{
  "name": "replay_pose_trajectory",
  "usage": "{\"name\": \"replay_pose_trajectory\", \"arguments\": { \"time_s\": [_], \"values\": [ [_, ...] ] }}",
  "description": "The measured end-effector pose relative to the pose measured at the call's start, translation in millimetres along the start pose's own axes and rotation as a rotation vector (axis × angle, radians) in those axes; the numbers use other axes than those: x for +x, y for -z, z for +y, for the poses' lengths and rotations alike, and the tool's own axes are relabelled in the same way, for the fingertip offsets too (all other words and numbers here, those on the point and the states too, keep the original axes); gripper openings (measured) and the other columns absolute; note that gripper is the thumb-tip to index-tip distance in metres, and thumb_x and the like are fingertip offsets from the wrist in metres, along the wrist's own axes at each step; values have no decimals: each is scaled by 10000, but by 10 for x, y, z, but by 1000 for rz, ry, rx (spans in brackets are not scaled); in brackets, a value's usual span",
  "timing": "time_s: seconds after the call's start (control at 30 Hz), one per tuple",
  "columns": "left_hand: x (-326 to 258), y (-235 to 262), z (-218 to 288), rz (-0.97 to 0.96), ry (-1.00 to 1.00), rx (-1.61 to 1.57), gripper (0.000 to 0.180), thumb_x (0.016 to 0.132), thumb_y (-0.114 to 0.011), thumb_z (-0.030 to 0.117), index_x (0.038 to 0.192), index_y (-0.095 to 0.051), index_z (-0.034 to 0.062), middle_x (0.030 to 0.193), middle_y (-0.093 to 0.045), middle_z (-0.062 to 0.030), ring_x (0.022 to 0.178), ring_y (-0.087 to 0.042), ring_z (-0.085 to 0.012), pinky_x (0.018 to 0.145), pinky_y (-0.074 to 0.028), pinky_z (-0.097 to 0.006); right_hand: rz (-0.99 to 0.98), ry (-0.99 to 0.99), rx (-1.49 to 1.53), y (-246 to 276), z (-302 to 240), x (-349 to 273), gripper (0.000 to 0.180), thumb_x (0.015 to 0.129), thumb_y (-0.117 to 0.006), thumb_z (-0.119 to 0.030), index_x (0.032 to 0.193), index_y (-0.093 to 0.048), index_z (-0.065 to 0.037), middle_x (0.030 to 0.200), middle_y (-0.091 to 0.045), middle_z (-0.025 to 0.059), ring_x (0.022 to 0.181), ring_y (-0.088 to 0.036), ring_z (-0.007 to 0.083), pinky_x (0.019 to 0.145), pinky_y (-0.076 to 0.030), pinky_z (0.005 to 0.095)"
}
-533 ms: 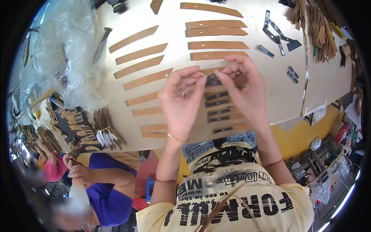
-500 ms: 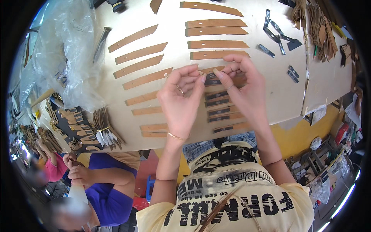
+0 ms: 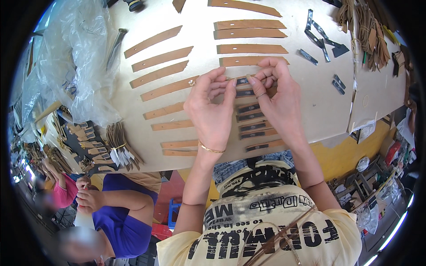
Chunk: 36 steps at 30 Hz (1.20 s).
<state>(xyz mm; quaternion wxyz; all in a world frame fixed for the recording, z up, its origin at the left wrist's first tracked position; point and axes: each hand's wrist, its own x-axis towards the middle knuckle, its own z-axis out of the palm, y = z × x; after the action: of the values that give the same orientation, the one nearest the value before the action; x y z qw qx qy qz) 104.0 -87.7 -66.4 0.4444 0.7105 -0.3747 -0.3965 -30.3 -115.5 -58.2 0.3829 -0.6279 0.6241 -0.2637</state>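
A small dark metal clip (image 3: 242, 81) sat pinched between both hands above the pale bench (image 3: 195, 57): left hand (image 3: 212, 111) and right hand (image 3: 277, 95) had fingers clamped on it, tan leather strips (image 3: 162, 58) lying around.

Left hand (image 3: 212, 111) and right hand (image 3: 276, 95) pinch a dark strip (image 3: 242, 81) over tan strips (image 3: 162, 90).

Pale table (image 3: 199, 13), tan leather strips (image 3: 162, 57)

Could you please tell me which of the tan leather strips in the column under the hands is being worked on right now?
The topmost tan leather strip with a dark clip, pinched between left hand and right hand; others lie untouched below.
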Motion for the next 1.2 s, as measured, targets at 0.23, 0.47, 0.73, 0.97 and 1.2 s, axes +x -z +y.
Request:
{"name": "replay_pose_trajectory", "arguments": {
  "time_s": [0.23, 0.47, 0.73, 0.97, 1.2],
  "values": [
    [-4, 7, 0, -8, -8, 20, 285, 826, -758, -54, 1095, -666, -62, 929, -675, -79, 831, -653, -92, 751, -553, -212, -2, 32, -28, 2, 13, -2, 306, 878, -716, -25, 1121, -530, -34, 792, -623, 26, 676, -501, 101, 628, -457, 248],
    [-20, -28, -28, 30, -88, 51, 250, 819, -735, -61, 1060, -683, -16, 908, -689, -123, 808, -716, -172, 715, -594, -271, 24, 43, -62, -26, 33, -17, 296, 862, -718, -75, 1098, -539, -74, 783, -655, 9, 685, -624, 200, 751, -439, 369],
    [-41, -38, 18, 51, -184, 163, 242, 807, -755, -51, 1041, -692, -44, 913, -709, -98, 813, -708, -125, 735, -592, -245, 68, 107, -138, -64, 54, -44, 284, 858, -718, -79, 1084, -545, -79, 796, -647, 27, 723, -624, 226, 740, -426, 380],
    [-60, -28, 27, 33, -221, 178, 242, 825, -714, -66, 1056, -669, -10, 911, -660, -138, 776, -706, -223, 705, -579, -314, 97, 158, -154, -78, 89, -42, 263, 865, -713, -86, 1070, -549, -83, 793, -636, 25, 749, -622, 233, 732, -423, 377],
    [-110, -15, -86, 129, -414, 350, 224, 828, -695, -64, 1039, -695, 10, 1038, -641, -131, 792, -672, -213, 703, -542, -315, 125, 214, -143, -97, 113, -34, 228, 864, -722, -83, 992, -536, -51, 769, -615, 47, 684, -575, 225, 683, -459, 364]
  ]
}}
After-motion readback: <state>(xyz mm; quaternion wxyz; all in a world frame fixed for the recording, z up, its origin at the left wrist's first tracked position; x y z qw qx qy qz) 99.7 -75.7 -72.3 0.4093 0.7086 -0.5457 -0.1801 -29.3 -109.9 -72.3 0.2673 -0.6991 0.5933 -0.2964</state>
